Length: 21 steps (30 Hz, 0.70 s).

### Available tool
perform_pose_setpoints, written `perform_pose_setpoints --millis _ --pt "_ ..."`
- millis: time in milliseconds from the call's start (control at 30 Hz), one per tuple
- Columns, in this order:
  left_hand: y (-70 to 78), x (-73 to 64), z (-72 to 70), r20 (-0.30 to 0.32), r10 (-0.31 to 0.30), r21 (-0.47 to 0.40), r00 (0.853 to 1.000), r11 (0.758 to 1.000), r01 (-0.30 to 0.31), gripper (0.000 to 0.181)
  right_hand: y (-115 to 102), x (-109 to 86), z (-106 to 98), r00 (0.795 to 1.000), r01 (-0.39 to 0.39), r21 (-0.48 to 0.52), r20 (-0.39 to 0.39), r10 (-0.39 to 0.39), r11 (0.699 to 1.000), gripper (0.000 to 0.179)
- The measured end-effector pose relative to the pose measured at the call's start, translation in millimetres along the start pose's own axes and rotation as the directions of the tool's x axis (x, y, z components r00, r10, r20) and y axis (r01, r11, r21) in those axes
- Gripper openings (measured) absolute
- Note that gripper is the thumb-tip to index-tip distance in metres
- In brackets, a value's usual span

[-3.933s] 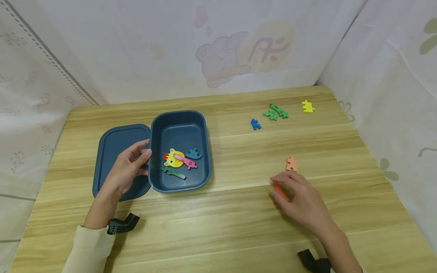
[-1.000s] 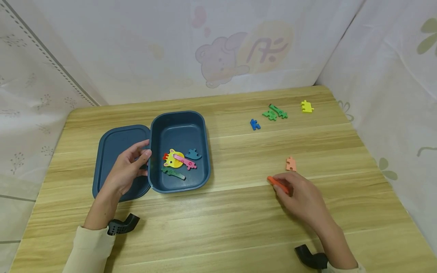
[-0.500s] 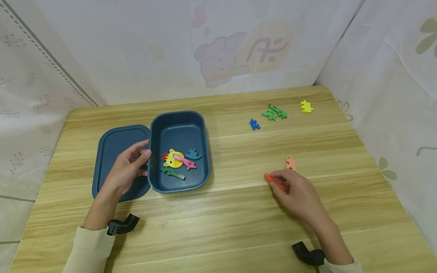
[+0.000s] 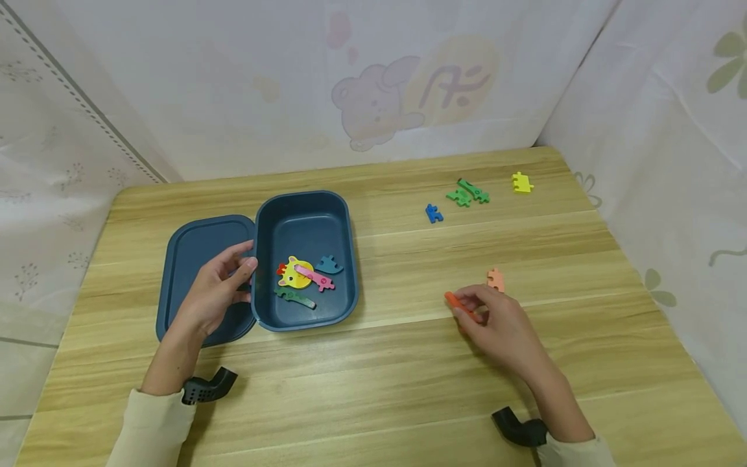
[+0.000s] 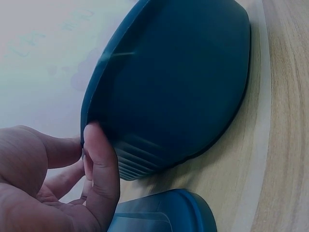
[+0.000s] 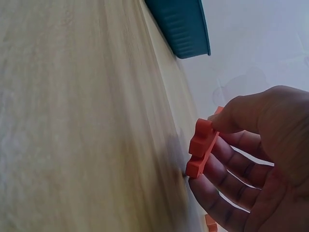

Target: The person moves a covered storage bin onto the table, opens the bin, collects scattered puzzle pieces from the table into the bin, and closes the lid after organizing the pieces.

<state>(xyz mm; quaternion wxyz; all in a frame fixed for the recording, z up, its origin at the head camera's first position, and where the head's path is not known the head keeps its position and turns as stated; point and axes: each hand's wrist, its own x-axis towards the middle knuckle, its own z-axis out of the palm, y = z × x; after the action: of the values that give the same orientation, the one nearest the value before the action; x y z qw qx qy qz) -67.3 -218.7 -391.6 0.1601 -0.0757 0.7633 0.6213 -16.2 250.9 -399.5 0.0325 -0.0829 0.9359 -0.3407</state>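
Left hand steadies box, right hand lifts orange piece.
Left hand (image 4: 213,295) grips the near-left rim of the open blue box (image 4: 341,259); right hand (image 4: 498,324) pinches the orange puzzle piece (image 4: 458,303) above the table (image 4: 397,363), right of the box. Judgement: keep pinch firm, carry level, release low inside.
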Motion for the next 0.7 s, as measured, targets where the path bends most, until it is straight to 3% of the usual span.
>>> perform_pose_setpoints --millis 533,700 --pt "-0.9 -0.5 -0.2 -0.008 -0.003 0.01 1.0 1.0 0.003 0.063 -3.6 10.5 2.3 0.999 -0.045 0.081 0.024 0.043 0.996 0.018" --pt "0.2 -0.4 0.6 -0.008 -0.005 0.013 1.0 1.0 0.005 0.063 -3.4 15.5 4.5 1.0 -0.026 0.111 0.02 0.024 0.994 0.018"
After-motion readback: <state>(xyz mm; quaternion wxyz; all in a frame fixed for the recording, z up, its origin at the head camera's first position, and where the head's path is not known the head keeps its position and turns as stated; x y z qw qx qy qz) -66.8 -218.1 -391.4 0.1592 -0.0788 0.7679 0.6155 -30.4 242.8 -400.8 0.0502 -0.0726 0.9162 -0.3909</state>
